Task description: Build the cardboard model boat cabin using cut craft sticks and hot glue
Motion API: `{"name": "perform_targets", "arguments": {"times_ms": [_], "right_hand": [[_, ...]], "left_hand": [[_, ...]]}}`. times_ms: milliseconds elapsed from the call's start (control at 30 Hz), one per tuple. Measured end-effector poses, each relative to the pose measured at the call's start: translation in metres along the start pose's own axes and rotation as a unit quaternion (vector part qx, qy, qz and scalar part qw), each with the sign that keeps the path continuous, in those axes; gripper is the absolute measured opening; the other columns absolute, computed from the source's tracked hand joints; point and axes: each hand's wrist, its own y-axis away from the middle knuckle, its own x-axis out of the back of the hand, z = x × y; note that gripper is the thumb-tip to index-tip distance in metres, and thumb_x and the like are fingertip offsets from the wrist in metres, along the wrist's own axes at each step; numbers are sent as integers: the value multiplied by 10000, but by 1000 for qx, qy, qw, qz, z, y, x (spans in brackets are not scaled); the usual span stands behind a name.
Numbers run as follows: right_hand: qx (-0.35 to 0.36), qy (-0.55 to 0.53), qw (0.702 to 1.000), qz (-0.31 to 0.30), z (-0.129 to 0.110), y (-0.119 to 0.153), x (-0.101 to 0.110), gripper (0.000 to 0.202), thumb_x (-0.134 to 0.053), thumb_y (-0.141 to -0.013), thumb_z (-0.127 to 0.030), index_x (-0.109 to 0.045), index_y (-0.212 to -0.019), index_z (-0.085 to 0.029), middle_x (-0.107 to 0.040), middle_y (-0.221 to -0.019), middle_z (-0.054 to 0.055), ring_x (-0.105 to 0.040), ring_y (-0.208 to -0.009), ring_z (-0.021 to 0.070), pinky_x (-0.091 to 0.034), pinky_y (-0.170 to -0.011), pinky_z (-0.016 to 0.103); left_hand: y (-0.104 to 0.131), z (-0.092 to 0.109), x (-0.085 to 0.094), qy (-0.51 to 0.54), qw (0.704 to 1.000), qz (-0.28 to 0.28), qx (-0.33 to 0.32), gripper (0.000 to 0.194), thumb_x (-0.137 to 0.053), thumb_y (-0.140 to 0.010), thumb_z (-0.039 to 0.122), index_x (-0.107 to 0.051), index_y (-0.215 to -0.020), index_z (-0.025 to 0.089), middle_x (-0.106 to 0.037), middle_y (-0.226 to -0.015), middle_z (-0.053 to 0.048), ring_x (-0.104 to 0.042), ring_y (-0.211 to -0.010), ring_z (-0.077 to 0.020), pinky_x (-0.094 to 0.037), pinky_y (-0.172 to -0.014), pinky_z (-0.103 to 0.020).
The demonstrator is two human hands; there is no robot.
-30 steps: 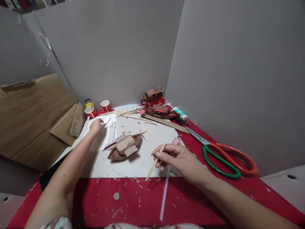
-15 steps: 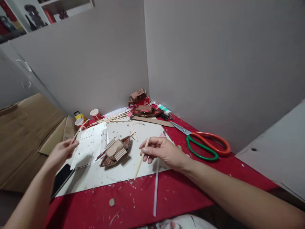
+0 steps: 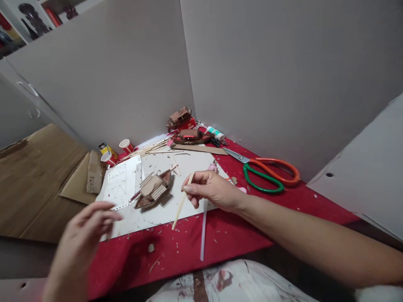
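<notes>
Between the thumb and fingers of my right hand (image 3: 209, 188) is a pale wooden stick (image 3: 181, 207), slanting down to the left over the table's front part. My left hand (image 3: 91, 226) is raised at the lower left, slightly smeared by motion. Its fingers look loose and apart, and I see nothing in them. Between the hands a small cardboard boat model (image 3: 155, 188) sits on the white board (image 3: 122, 230), with slatted strips on its cabin roof. A dark red pencil (image 3: 134, 196) lies against the boat's left side. A clear glue stick (image 3: 204, 235) extends below my right hand.
Large scissors (image 3: 267, 172) with orange and green handles lie at the right. Two finished boats (image 3: 190, 136), thin sticks (image 3: 151, 149) and paper cups (image 3: 126, 145) stand at the back. A drawing sheet (image 3: 119, 184) and cardboard box (image 3: 37, 184) are leftward. Scraps litter the red cloth (image 3: 170, 264).
My left hand has come down and toward me, and the thin stick it held no longer shows. My right hand keeps its stick nearly in place. The view has shifted slightly.
</notes>
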Motion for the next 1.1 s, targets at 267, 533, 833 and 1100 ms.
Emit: {"name": "perform_targets", "arguments": {"times_ms": [267,533,833,1100], "right_hand": [[-11,-1,1000,-16,-2,2,1,389,-887,-594,-430,-673,-727,-135,-694,-606,-3,-619,-458,103,-513,-474,218],[13,0,1000,8,-2,0,10,358,-819,-702,-466,-676,-783,-147,-691,-649,-9,-625,-488,99,-514,-484,215],[-12,67,997,-20,-3,5,14,346,-737,-786,-481,-694,-784,-139,-712,-700,28,-625,-522,98,-504,-531,217],[-13,244,967,-67,2,8,13,237,-653,-839,-381,-729,-824,-158,-649,-658,-3,-539,-568,111,-425,-551,222]], "left_hand": [[-33,90,-173,67,944,-323,11,400,-767,-742,512,-639,-857,151,-691,-662,-49,-421,-451,-69,-320,-474,-222],[-47,82,-158,49,944,-326,24,361,-705,-797,507,-677,-775,148,-544,-475,20,-307,-402,-66,-179,-428,-232],[-48,78,-150,-14,961,-273,-46,290,-636,-866,446,-672,-775,173,-443,-567,43,-324,-526,-93,-261,-507,-230],[-41,78,-157,-99,952,-259,-129,261,-562,-922,374,-688,-814,173,-598,-720,-12,-492,-686,-146,-372,-615,-240]]}}
